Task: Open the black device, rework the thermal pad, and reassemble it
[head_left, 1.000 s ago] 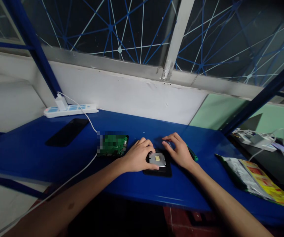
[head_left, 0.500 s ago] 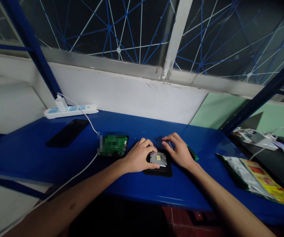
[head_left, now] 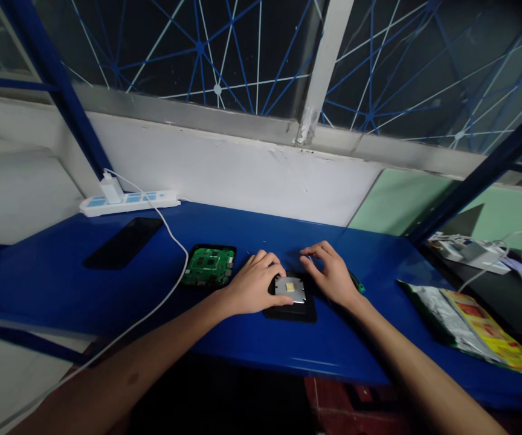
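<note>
My left hand [head_left: 256, 284] grips a square metal plate [head_left: 296, 296] between its thumb and fingers. A pale yellow pad [head_left: 290, 287] sits at the middle of this plate. Beneath it is a flat black cover [head_left: 283, 313] on the table. My right hand [head_left: 331, 275] rests just right of the plate, its fingers bent and a gap between thumb and forefinger. Past its outer edge shows a green handle [head_left: 358, 283], partly hidden; I cannot tell whether the hand touches it. Left of my left hand lies a green circuit board [head_left: 211, 264] in a black case.
A black phone [head_left: 122, 243] lies on the blue table [head_left: 243, 341] at the left. Behind it is a white power strip [head_left: 134, 203] with a charger, whose white cable [head_left: 170, 296] crosses beside the board. A shiny yellow-and-silver packet [head_left: 473, 326] lies at the right.
Both hands stay almost where they were, with the plate still in my left hand. The right fingertips shift very slightly. The circuit board, blurred over before, now shows plainly.
</note>
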`<state>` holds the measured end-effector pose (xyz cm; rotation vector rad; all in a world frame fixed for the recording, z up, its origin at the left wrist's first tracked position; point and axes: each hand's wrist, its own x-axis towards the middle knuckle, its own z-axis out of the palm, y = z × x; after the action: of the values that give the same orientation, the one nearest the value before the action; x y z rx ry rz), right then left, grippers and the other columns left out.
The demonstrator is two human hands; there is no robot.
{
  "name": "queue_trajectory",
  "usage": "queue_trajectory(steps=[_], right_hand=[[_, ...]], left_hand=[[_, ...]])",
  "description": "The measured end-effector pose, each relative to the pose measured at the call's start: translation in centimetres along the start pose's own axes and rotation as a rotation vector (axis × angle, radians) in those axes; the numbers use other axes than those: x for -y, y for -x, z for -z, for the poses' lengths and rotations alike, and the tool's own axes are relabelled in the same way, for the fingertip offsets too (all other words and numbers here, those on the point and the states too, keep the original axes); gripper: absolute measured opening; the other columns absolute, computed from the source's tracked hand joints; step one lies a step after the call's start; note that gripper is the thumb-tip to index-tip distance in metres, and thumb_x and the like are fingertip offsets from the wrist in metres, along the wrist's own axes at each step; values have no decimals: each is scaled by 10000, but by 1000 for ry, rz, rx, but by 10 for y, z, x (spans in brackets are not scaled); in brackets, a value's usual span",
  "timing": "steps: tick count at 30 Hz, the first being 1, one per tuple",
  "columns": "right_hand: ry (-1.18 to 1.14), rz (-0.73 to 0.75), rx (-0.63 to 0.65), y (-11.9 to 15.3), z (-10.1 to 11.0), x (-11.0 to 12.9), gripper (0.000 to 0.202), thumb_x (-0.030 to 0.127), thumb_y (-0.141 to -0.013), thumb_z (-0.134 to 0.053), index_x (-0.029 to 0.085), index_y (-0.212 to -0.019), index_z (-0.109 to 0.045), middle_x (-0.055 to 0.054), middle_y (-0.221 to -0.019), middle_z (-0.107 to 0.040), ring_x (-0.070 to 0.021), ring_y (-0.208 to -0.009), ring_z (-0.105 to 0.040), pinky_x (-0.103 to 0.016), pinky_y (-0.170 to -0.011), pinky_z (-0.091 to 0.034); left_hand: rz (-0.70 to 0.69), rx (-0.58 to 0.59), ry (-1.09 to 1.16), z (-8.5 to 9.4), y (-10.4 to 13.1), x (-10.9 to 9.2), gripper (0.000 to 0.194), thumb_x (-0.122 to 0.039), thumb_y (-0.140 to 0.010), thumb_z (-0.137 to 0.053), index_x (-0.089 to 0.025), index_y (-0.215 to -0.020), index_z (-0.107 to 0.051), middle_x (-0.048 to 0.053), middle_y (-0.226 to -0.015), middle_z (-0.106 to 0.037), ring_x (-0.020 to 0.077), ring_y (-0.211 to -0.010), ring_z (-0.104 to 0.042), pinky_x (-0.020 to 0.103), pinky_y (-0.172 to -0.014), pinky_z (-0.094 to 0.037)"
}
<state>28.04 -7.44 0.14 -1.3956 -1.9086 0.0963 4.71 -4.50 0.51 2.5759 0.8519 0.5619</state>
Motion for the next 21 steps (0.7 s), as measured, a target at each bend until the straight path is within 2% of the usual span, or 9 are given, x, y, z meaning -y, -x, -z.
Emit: queue_trajectory(steps=[12,21], right_hand=[[-1,-5,-4,0,0,1,190,374,-974,-570,237,-1043,-681,-80,-1012,-671,-256,-996,-652,-455,-930,-543],[-4,-15,0,0,1,2,199,377,-975,-567,230,-1048,-680,-83,-1013,-662,-254,-1003,-649,-455,-937,-538]], left_hand=[[-18,5,34,1,2,-1,405,-493,-767,-836,-245,-1022,-642,46,-1147,-587,283,-1081,-501,448,-941,-437],[26,20,40,-1,1,1,424,-459,-729,-866,-236,-1017,-649,52,-1161,-584,295,-1100,-495,447,-945,-444]])
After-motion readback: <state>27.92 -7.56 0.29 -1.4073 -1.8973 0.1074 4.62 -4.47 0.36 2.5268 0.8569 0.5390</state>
